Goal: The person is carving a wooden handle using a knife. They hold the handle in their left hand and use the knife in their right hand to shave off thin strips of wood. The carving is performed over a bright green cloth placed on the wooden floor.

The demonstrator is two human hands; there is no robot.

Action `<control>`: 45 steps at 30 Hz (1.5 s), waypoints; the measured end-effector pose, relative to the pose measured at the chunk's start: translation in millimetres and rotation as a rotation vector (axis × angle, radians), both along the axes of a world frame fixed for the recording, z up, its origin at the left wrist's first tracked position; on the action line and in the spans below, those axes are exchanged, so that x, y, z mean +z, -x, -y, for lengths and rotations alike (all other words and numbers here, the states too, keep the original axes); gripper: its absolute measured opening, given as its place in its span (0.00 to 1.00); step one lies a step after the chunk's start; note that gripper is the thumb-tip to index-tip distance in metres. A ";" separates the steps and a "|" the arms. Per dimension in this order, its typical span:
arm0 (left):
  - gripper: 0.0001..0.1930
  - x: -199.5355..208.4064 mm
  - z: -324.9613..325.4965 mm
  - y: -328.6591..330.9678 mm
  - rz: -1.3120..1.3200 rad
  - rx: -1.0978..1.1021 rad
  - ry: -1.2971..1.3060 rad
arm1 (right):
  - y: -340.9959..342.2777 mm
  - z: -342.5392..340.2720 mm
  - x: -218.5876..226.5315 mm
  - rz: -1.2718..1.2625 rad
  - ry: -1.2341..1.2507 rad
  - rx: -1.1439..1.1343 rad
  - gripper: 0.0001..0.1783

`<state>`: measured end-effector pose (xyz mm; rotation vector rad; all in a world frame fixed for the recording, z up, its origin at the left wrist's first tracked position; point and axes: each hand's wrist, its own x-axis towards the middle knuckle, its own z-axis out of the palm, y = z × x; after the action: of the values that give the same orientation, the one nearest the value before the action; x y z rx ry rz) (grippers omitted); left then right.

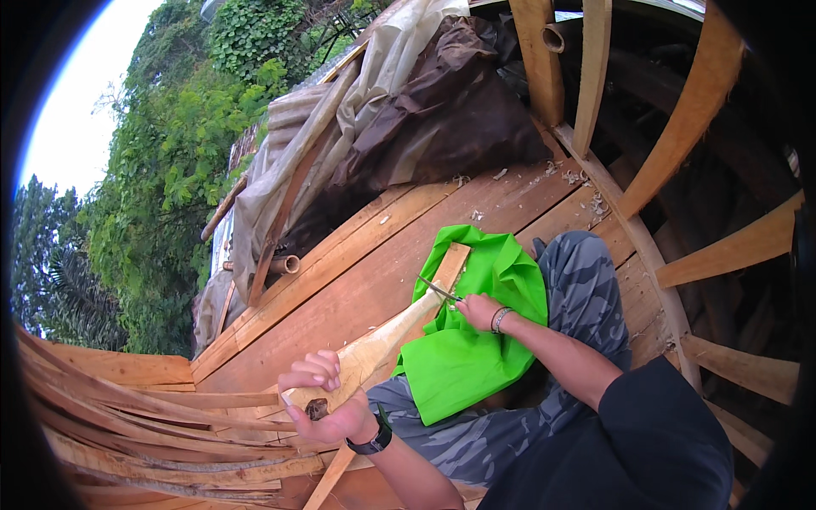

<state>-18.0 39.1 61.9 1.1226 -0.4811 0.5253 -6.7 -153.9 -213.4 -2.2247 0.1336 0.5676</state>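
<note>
A pale carved length of wood (387, 342), broad at its near end and narrowing away from me, slants across my lap. My left hand (327, 399) is closed around the broad end, where a dark knot or hollow shows. My right hand (480, 312) grips a knife (440, 289), its thin dark blade lying across the narrow part of the wood. Beyond the blade is a browner flat end (450, 264); I cannot tell whether it is the same piece. Bright green cloth (472, 365) covers my lap beneath the wood.
Reddish-brown planks (357, 280) form the floor, with shavings (599, 204) scattered at the far right. Long wooden strips (170, 425) lie stacked at left. Upright slats (684, 110) line the right side. A dark brown tarp (476, 110) and bamboo pole (285, 265) are at the far edge.
</note>
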 end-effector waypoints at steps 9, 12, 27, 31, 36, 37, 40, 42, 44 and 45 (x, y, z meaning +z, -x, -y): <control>0.19 -3.8 -7.6 3.4 0.002 0.039 0.031 | 24.2 -33.2 83.0 0.321 0.101 0.162 0.20; 0.20 -4.6 -7.9 4.7 0.005 0.047 0.014 | 36.6 -38.9 125.0 0.291 0.016 0.111 0.19; 0.21 0.3 5.8 -3.0 0.009 0.014 -0.001 | 29.6 -12.9 28.0 0.297 0.108 -0.060 0.16; 0.21 -3.8 -3.9 0.7 0.031 0.063 0.012 | 33.8 -25.7 41.0 0.298 0.042 -0.024 0.15; 0.21 -4.1 -5.0 0.3 0.001 0.074 0.035 | 42.5 -35.8 102.4 0.489 -0.086 0.050 0.14; 0.21 -4.2 -3.9 0.2 -0.004 0.077 0.038 | 43.4 -33.4 92.8 0.534 -0.085 0.037 0.14; 0.20 -1.8 1.4 -0.2 0.006 0.045 0.029 | 42.6 -12.4 32.8 0.268 0.035 -0.060 0.15; 0.20 -4.7 -5.9 -0.1 0.007 0.074 0.046 | 44.5 -21.9 38.9 0.227 0.053 -0.065 0.16; 0.20 -9.8 -15.8 2.4 -0.013 0.104 0.057 | 50.4 -26.9 71.2 0.345 -0.055 0.028 0.17; 0.20 -9.4 -17.4 1.7 -0.015 0.111 0.061 | 49.6 -25.2 82.9 0.414 -0.106 0.069 0.17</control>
<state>-19.7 56.5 52.5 1.0981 -0.3894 0.6239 -56.3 -128.7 -130.5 -2.1993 -0.1839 0.1369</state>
